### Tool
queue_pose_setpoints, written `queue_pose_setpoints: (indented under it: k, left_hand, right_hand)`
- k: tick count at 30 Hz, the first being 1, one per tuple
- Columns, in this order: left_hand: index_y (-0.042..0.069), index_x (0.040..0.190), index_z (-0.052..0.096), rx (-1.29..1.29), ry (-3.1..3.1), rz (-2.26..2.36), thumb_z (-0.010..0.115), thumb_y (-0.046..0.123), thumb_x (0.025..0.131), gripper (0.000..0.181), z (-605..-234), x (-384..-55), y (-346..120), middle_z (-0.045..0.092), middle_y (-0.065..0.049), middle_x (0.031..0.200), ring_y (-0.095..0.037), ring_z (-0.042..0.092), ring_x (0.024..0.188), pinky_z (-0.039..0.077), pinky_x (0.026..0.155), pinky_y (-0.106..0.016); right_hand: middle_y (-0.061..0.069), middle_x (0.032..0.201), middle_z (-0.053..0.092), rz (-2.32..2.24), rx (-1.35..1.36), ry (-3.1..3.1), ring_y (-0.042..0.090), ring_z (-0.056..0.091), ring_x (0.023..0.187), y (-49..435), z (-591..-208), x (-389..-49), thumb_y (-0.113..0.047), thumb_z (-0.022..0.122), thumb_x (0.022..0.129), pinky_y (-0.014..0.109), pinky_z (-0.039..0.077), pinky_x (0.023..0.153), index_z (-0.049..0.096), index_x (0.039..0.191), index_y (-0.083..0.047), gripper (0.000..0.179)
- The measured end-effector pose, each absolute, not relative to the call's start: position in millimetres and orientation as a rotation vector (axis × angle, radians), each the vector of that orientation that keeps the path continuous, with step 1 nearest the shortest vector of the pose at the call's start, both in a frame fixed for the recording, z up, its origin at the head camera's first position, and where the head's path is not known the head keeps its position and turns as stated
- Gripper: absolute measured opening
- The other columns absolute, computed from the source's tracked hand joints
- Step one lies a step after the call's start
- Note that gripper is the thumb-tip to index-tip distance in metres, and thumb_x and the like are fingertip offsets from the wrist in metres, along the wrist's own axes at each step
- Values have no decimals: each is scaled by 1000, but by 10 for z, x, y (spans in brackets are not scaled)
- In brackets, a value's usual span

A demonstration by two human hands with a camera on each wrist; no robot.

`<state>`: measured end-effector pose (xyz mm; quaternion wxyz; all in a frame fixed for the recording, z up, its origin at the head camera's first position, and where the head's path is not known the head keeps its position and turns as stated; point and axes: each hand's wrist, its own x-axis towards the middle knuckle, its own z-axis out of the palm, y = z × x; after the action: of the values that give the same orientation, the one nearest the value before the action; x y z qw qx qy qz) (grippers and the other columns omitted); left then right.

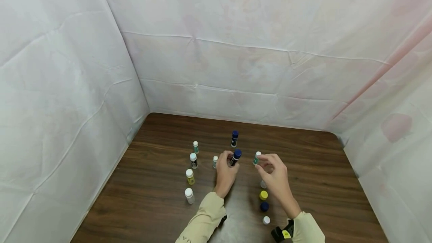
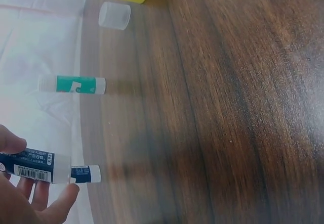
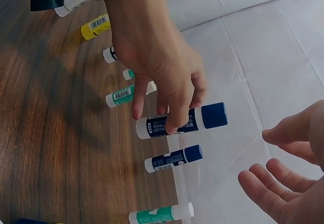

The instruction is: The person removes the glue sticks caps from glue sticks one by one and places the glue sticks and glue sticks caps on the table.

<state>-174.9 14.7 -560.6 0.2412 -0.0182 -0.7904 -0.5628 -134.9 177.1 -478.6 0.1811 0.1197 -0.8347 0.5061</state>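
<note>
Navy-capped stick (image 1: 236, 156), one: we see the left grip (image 1: 225, 174) holding it. We note the right grip (image 1: 277, 177), fingers parted, near a green-labelled stick (image 1: 256, 158).

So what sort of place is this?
Perhaps a makeshift booth for tabletop work: wrinkled pale sheeting closes off three sides of a wood-grained table, where small capped tubes stand.

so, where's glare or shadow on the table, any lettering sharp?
Head: pale glare on the brown wood-grain table, bottom centre; lettering too small to read. Left wrist: whitish sheen at right, soft shadow low centre; barcode distinct on held navy-labelled cylindrical tube. Right wrist: soft shadow on left side.
</note>
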Motion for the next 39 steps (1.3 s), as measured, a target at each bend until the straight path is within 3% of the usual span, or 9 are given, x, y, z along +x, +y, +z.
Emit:
queue_pose_setpoints:
  k: [13, 23, 39]
  left_hand:
    - [12, 95, 61, -63, -2190, -1465, 69, -6, 65, 36, -5564, -1646, 116, 59, -3, 88, -19, 57, 81, 48, 71, -34]
    - [14, 93, 62, -83, -2189, -1460, 69, -8, 63, 37, -5515, -1566, 99, 59, -2, 86, -19, 57, 79, 49, 73, -39]
    - [12, 92, 64, -150, -2193, -1398, 70, -9, 62, 37, -5444, -1441, 35, 60, -3, 87, -19, 57, 81, 48, 75, -39]
  right_hand:
    - [4, 102, 60, 1446, 337, -2382, 23, 61, 80, 1719, -4770, -1363, 1, 76, 76, 26, 53, 57, 69, 102, -11, 29]
    - [1, 103, 60, 1448, 358, -2391, 17, 62, 78, 1641, -4738, -1380, 0, 76, 76, 31, 54, 56, 69, 100, -14, 29]
    - [4, 100, 59, 1431, 469, -2378, 22, 62, 75, 1557, -4763, -1392, 1, 78, 74, 26, 52, 54, 68, 103, -14, 34]
